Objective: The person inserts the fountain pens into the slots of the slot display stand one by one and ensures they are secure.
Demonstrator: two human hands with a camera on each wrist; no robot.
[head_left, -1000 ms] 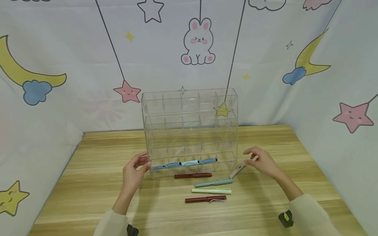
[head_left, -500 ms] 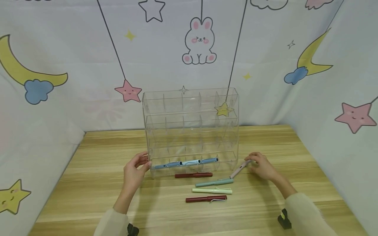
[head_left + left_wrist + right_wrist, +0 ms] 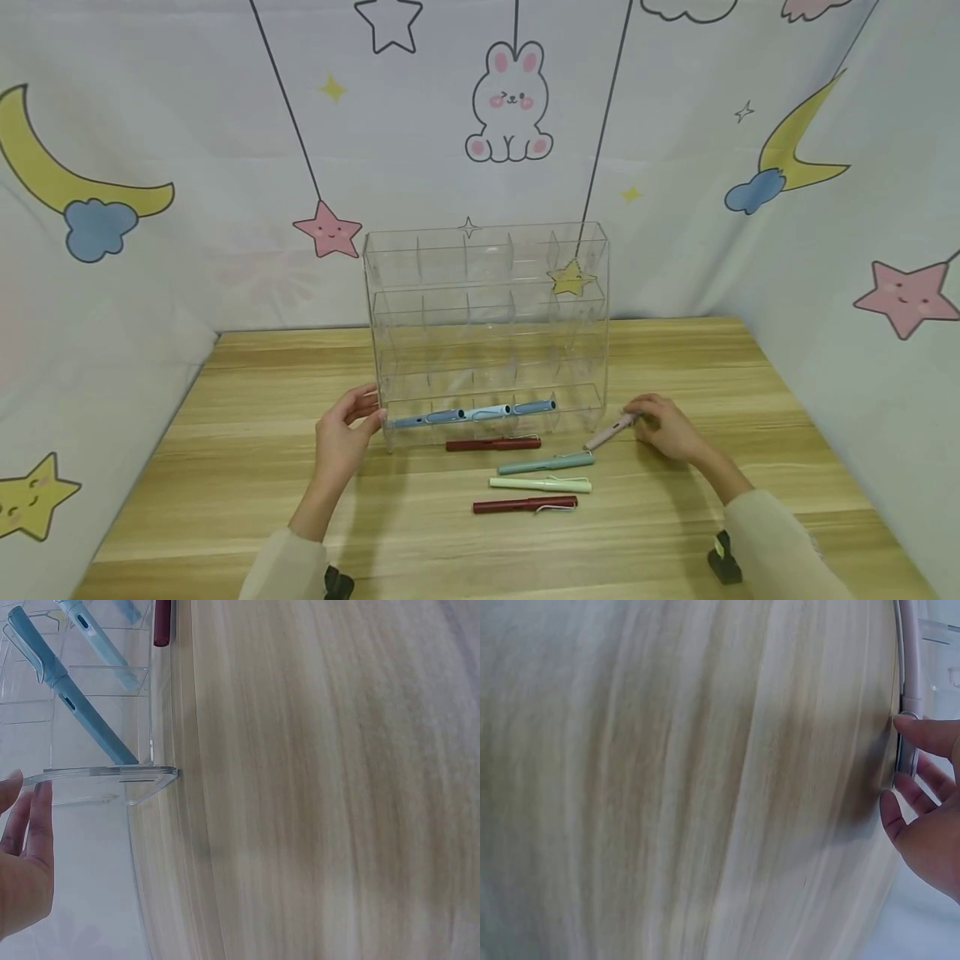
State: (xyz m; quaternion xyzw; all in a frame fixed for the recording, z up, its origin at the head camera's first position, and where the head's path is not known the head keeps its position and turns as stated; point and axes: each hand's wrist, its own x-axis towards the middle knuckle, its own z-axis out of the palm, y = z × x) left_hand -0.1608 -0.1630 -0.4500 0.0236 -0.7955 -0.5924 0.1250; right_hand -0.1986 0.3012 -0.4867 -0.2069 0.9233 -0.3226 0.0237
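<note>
A clear acrylic pen rack (image 3: 487,333) with tiered compartments stands on the table. My left hand (image 3: 341,433) holds its lower left side panel; in the left wrist view the thumb and fingertips meet the panel's edge. Three blue pens (image 3: 90,712) lie slanted in the rack's lowest tier. At the rack's lower right, my right hand (image 3: 667,427) pinches one end of a pale pink pen (image 3: 611,431), whose other end points down toward the green pen. In the right wrist view, thumb and fingers (image 3: 928,739) close around the pen's dark end.
In front of the rack lie a dark red pen (image 3: 492,444), a green pen (image 3: 545,463), a pale yellow-green pen (image 3: 540,484) and another dark red pen (image 3: 525,505). A patterned white curtain (image 3: 420,125) hangs behind the wooden table (image 3: 420,550).
My right hand has lowered around the pale pink pen's upper end and now pinches it; the pen's tilt has shifted slightly. The left hand has stayed at the rack.
</note>
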